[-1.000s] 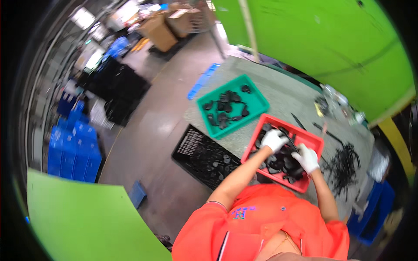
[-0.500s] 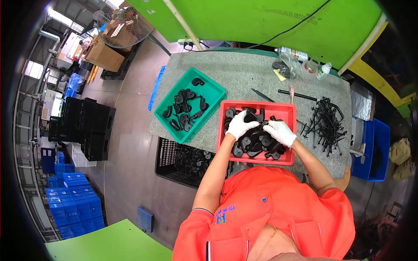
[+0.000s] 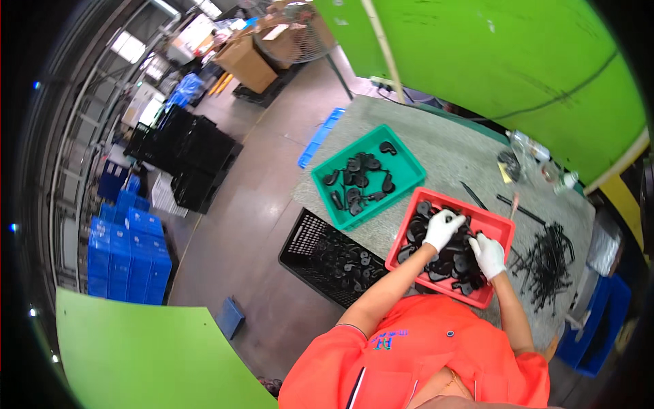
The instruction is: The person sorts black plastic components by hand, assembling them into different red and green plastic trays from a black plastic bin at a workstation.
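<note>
Both of my white-gloved hands are over a red tray (image 3: pixel 503 228) piled with black, rounded plastic parts (image 3: pixel 444 262). My left hand (image 3: pixel 441 230) is closed above the pile, with a bit of a black plastic part showing between thumb and fingers. Along the tray's right side, my right hand (image 3: pixel 488 256) curls its fingers inward beside the parts. What its fingertips pinch is too small to make out. A green tray (image 3: pixel 409 158) to the upper left holds fewer of the same parts. Thin black stems (image 3: pixel 548 262) lie heaped to the right of the red tray.
Below the table's left edge stands a black crate (image 3: pixel 300 235) of similar parts. A bottle (image 3: pixel 567 181) and clear plastic wrap (image 3: pixel 524 153) sit at the back of the grey table (image 3: pixel 446 160). A blue bin (image 3: pixel 599 327) is at the right; a green panel (image 3: pixel 504 61) rises behind.
My hands, together at a part before, have moved apart, the left upward and the right toward the tray's right side. The whole view has tilted and shifted, with the table now further right.
</note>
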Available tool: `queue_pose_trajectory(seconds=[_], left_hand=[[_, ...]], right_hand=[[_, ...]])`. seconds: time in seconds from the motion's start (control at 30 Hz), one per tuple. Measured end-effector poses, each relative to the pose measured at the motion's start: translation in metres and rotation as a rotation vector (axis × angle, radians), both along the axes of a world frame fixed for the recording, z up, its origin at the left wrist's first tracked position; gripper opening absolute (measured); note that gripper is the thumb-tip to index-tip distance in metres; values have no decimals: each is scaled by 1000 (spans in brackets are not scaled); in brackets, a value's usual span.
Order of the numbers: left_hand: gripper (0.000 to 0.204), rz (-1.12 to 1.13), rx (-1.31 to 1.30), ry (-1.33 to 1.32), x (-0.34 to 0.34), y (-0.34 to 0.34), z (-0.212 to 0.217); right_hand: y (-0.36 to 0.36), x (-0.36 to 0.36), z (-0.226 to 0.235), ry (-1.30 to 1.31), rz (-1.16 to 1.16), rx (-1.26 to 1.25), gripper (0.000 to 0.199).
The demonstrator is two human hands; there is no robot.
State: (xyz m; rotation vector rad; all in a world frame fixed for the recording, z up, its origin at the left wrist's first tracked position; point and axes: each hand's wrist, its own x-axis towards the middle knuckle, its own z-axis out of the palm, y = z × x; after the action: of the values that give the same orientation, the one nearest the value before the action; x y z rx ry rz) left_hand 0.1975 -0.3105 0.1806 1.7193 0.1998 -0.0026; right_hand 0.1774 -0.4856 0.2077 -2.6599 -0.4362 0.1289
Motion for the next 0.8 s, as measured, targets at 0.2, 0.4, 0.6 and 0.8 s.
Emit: queue_pose_trajectory(seconds=[0.2,0.4,0.6,0.8], left_hand=[[60,-133,614,-456,-16,0,27],[79,-394,-314,45,-16,-12,32],[64,-490,-589,64,-30,-13,13],[25,-732,-406,219,-37,-23,57]], right_hand=[[7,20,4,190,-206,641,31],[19,23,36,314,-170,903,30],[24,25,28,314,-220,1206,35],[19,40,1,-436,-93,128,6]])
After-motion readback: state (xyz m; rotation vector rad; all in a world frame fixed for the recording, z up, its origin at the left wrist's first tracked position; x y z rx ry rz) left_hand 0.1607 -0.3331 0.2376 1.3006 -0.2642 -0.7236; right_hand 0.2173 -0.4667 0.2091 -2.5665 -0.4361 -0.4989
